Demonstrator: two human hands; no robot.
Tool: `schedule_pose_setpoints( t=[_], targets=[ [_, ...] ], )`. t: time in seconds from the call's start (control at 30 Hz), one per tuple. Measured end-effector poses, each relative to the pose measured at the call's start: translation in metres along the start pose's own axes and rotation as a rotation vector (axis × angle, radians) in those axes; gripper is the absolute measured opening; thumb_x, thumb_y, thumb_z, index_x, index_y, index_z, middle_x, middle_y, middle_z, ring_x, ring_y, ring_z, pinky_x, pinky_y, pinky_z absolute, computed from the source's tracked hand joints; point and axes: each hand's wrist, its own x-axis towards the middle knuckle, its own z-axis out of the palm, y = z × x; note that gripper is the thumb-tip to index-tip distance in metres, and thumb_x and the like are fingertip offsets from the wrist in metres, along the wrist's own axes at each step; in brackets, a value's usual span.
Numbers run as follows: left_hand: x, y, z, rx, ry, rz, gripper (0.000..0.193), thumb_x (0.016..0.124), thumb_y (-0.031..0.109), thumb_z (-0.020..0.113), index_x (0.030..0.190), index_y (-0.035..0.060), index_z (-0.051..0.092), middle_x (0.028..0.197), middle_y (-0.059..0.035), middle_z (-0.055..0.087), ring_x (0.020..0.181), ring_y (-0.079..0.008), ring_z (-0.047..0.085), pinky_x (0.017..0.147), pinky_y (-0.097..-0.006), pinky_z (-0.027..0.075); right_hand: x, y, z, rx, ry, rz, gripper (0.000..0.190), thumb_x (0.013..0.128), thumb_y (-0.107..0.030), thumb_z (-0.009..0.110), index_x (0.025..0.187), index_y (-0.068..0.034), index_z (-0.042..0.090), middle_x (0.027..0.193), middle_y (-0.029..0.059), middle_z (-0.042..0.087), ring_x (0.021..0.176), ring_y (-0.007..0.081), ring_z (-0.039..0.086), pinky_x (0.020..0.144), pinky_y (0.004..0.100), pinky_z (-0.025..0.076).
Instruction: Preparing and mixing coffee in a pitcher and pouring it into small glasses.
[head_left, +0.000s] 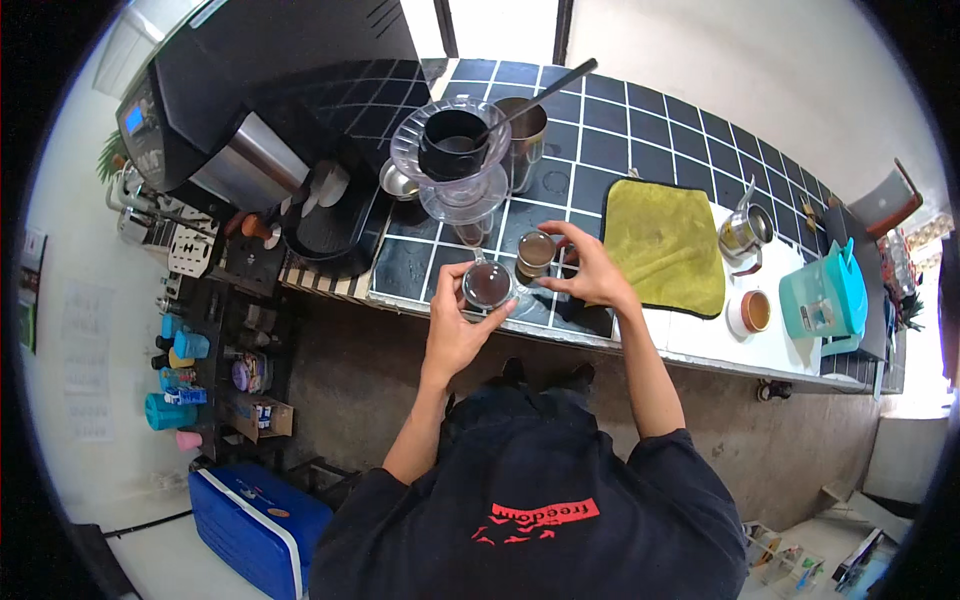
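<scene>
My left hand (459, 322) holds a small round glass vessel (488, 285) with dark liquid in it, near the counter's front edge. Just to its right, my right hand (589, 266) has its thumb and forefinger around a small clear glass (536, 253) of brown liquid. Behind them stands a clear ribbed plastic dripper (409, 150), with a black cup (454, 146) nested inside. A long dark-handled utensil (551, 86) leans out of that cup. What lies under the dripper is partly hidden.
A metal tumbler (529, 146) stands behind the dripper, and a small metal bowl (397, 180) to its left. An olive cloth (664, 247), a steel moka pot (745, 229), a brown-and-white cup (750, 313) and a teal pitcher (821, 296) are to the right. A black coffee machine (247, 157) is left.
</scene>
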Motion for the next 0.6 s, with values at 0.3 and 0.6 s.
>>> schedule_pose_setpoints(
  t=[0.3,0.6],
  targets=[
    [0.005,-0.002,0.003,0.017,-0.039,0.022,0.06,0.08,0.003,0.084,0.124,0.0018,0.044,0.114,-0.0096,0.062,0.106,-0.0158,0.065,0.091,-0.0305,0.055,0.008,0.011,0.036,-0.094,0.272,-0.082,0.065,0.069,-0.023,0.09,0.123,-0.002,0.061,0.108,0.0177,0.072,0.097,0.0307,0.07,0.082,0.0374,0.055],
    [0.01,0.005,0.015,0.001,-0.138,0.065,0.057,0.079,0.006,0.086,0.121,0.0004,0.047,0.112,-0.0116,0.065,0.104,-0.0158,0.066,0.09,-0.0298,0.055,-0.018,-0.007,0.023,-0.026,0.419,0.014,0.058,0.065,-0.021,0.089,0.112,0.003,0.066,0.103,0.0221,0.073,0.101,0.0371,0.07,0.087,0.0417,0.054]
  ],
)
